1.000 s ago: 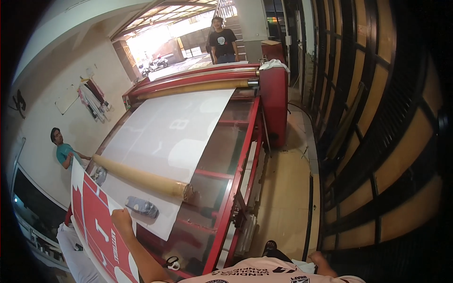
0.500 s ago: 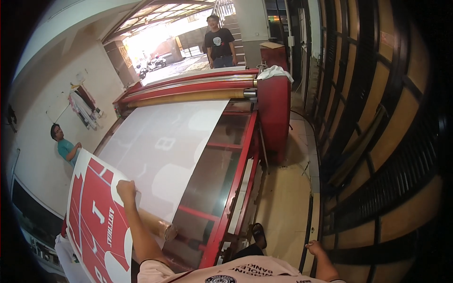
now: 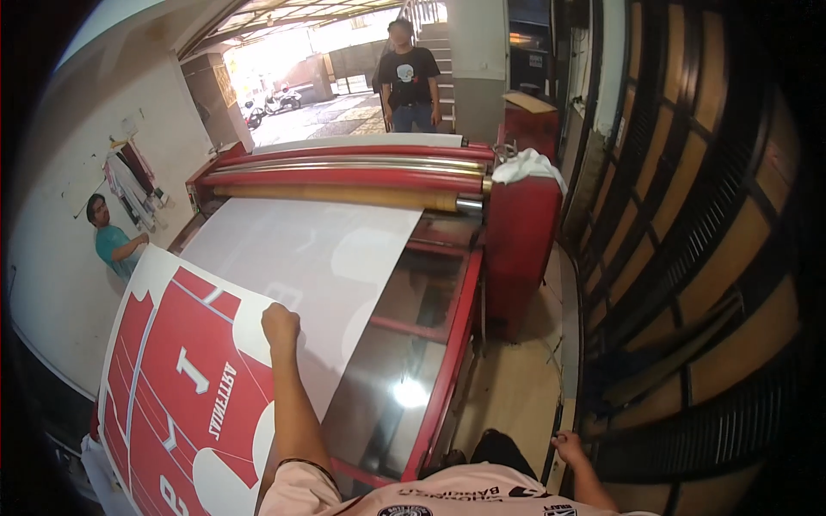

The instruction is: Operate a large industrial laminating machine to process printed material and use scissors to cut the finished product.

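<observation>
My left hand [image 3: 280, 332] is closed on the right edge of a large printed sheet [image 3: 187, 327], red and white with pale lines and lettering. The sheet is raised above a whitish sheet [image 3: 284, 236], which lies along the bed of a red roller press [image 3: 344, 176]. A co-worker in a teal shirt [image 3: 116, 245] stands on the far left with an arm at the printed sheet's far corner. Down at my right side, apart from the machine, my right hand [image 3: 566, 449] has its fingers curled. Whether anything is inside them cannot be seen.
A red machine housing [image 3: 522, 249] with a white cloth [image 3: 529, 166] on it stands at the right end of the rollers. Behind the press stands a person in a black shirt [image 3: 410, 82]. A dark slatted gate [image 3: 680, 284] lines my right. Clothes [image 3: 132, 185] hang on the left wall.
My left hand has moved right and slightly forward with the sheet's edge. More of the printed sheet shows, and the brown roll near my left forearm is no longer visible. My right hand stays low.
</observation>
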`<move>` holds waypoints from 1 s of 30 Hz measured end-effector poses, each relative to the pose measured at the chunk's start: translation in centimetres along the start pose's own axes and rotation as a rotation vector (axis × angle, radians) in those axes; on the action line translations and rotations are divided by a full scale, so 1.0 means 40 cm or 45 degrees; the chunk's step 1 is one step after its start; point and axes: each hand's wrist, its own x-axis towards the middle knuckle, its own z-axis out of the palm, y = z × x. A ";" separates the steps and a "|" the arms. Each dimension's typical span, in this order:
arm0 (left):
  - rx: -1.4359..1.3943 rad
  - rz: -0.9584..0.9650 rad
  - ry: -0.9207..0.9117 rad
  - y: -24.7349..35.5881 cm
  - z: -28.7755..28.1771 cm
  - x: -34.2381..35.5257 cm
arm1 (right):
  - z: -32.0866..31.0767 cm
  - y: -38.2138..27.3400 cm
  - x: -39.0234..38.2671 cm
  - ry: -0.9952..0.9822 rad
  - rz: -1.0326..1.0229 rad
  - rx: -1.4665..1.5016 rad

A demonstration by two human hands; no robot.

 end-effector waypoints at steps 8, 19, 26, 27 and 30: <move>-0.110 -0.050 -0.114 0.216 0.142 0.168 | 0.137 -0.936 0.310 -0.656 -0.675 0.439; 0.038 -0.016 -0.173 0.510 0.372 0.362 | 0.478 -1.680 0.336 -0.893 -0.637 0.646; -0.078 -0.051 -0.337 0.537 0.500 0.369 | 0.468 -1.723 0.470 -0.645 -0.545 0.651; -0.331 -0.014 -0.379 0.527 0.495 0.347 | 0.468 -1.722 0.476 -0.697 -0.457 0.879; -0.735 0.288 -0.005 0.491 0.457 0.189 | 0.482 -1.714 0.503 -0.708 -0.373 0.864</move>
